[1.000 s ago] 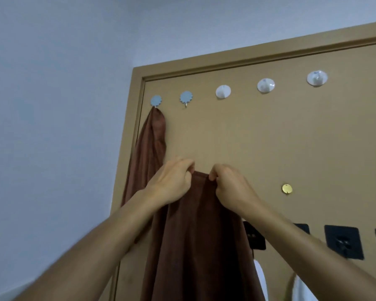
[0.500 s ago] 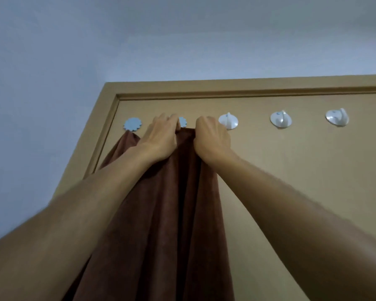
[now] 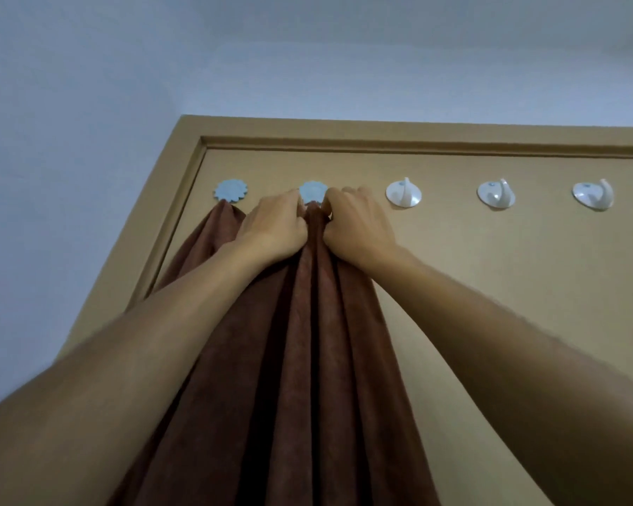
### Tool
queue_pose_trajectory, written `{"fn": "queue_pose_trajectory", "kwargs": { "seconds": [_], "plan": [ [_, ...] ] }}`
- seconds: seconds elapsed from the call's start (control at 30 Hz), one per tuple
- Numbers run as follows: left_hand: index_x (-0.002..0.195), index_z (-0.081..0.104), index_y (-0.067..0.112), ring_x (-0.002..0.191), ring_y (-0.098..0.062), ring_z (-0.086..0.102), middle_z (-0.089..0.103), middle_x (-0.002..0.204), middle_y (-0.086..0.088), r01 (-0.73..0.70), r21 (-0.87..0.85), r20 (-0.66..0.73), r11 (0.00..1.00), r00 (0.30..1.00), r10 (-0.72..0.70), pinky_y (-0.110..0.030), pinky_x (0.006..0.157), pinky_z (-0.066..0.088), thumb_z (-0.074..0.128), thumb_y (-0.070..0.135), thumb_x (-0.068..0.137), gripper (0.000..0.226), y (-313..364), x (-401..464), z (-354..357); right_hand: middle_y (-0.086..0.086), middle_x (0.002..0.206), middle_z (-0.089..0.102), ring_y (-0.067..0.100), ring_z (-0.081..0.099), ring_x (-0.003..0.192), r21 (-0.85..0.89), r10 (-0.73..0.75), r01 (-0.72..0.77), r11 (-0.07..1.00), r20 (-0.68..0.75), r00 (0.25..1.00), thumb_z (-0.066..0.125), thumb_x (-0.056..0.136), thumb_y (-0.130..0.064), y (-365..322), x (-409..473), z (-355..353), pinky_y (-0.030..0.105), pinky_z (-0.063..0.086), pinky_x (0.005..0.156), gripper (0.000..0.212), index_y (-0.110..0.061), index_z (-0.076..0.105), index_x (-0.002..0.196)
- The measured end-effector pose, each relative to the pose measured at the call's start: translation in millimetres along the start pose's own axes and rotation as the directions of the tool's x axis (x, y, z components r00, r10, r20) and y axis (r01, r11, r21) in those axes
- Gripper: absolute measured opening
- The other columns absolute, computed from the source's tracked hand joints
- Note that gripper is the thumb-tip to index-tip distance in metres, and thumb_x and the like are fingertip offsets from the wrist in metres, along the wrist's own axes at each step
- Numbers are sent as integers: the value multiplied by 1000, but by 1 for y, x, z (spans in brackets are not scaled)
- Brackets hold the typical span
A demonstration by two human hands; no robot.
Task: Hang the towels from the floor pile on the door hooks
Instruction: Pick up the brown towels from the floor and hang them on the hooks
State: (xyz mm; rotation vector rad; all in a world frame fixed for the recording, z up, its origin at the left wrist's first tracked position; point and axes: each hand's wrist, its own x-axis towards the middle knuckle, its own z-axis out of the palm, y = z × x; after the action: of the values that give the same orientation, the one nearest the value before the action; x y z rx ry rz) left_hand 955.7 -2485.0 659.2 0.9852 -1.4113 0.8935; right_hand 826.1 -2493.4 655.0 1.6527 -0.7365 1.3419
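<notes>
Tan wood door (image 3: 490, 304) meets a pale grey wall (image 3: 70, 140). On the leftmost blue hook (image 3: 230, 190) hangs one brown towel (image 3: 212, 231). The left hand (image 3: 275, 226) and right hand (image 3: 357, 224), both closed, pinch a second brown towel (image 3: 307, 359) bunched between them against the second blue hook (image 3: 313, 191). Three white hooks (image 3: 496, 193) follow rightward.

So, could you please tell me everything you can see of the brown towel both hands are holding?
The brown towel looks like soft, plush cloth, gathered into long vertical folds. Its bunched top sits right under the second blue hook, pinched between the left hand and right hand. It hangs down against the door; whether it has caught on the hook is hidden.
</notes>
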Motion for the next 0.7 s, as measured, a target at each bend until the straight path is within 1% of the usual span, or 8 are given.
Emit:
{"fn": "queue_pose_trajectory", "kwargs": {
  "seconds": [0.07, 0.17, 0.23, 0.3, 0.37, 0.5, 0.63, 0.7],
  "plan": [
    [96, 60, 14, 102, -33, 58, 65, 102, -14, -4, -21, -17, 1000, 1000, 4, -33, 87, 46, 44, 8, 87, 20, 1, -13, -2, 19, 101, 61, 38, 50, 98, 67, -13, 14, 998, -11, 1000, 42, 86, -6, -8, -11, 1, 36, 30, 71, 12, -6, 54, 90],
    [97, 63, 4, 113, -33, 50, 58, 114, -20, -10, -25, -35, 1000, 999, 9, -29, 88, 35, 40, 8, 91, 24, 5, -33, -7, 22, 98, 63, 38, 53, 97, 298, 35, -32, 954, -6, 999, 34, 98, -19, -19, -25, 2, 35, 31, 78, 26, -9, 53, 83],
    [111, 61, 7, 122, -29, 45, 55, 124, -18, 15, -72, 7, 997, 1000, -15, -27, 93, 30, 37, 13, 96, 29, 10, -49, -10, 22, 107, 62, 36, 52, 104, 386, 60, -68, 920, 32, 998, 33, 99, -25, -23, -35, 3, 37, 34, 87, 30, -5, 55, 95],
    [130, 52, 10, 130, -24, 42, 51, 137, -12, 34, -114, 47, 993, 998, -29, -22, 99, 27, 36, 12, 97, 37, 13, -71, -8, 23, 129, 52, 35, 45, 120, 361, 55, -91, 928, 110, 992, 34, 98, -21, -27, -52, 6, 39, 32, 102, 36, 2, 49, 122],
    [145, 34, 11, 139, -18, 32, 36, 151, -8, 62, -129, 103, 990, 993, -49, -18, 108, 20, 35, 11, 98, 47, 18, -99, -3, 22, 150, 30, 31, 28, 139, 347, 47, -100, 933, 159, 986, 34, 99, -16, -31, -78, 7, 33, 18, 114, 48, 4, 30, 142],
    [152, 11, 17, 145, -13, 18, 16, 159, -2, 128, -176, 147, 976, 984, -103, -13, 107, 11, 34, 11, 99, 58, 29, -163, 4, 19, 157, 11, 24, 10, 147, 414, 34, -102, 905, 170, 985, 34, 99, -13, -38, -145, 1, 27, 5, 119, 54, 2, 16, 148],
    [151, -2, 23, 139, -20, 29, 14, 158, -5, 211, -132, 167, 969, 968, -188, -19, 98, 23, 34, 15, 100, 63, 54, -221, 1, 19, 158, 3, 26, 7, 147, 478, -35, -95, 873, 257, 966, 34, 100, -14, -40, -209, -11, 32, 10, 121, 55, 1, 12, 148],
    [151, -6, 25, 140, -22, 27, 9, 159, -6, 269, -68, 227, 961, 942, -248, -22, 101, 25, 33, 17, 100, 64, 67, -248, -4, 20, 158, 0, 26, 7, 147, 502, -72, -105, 859, 320, 945, 35, 100, -14, -42, -237, -20, 30, 11, 121, 56, 3, 11, 148]
  ]
}}
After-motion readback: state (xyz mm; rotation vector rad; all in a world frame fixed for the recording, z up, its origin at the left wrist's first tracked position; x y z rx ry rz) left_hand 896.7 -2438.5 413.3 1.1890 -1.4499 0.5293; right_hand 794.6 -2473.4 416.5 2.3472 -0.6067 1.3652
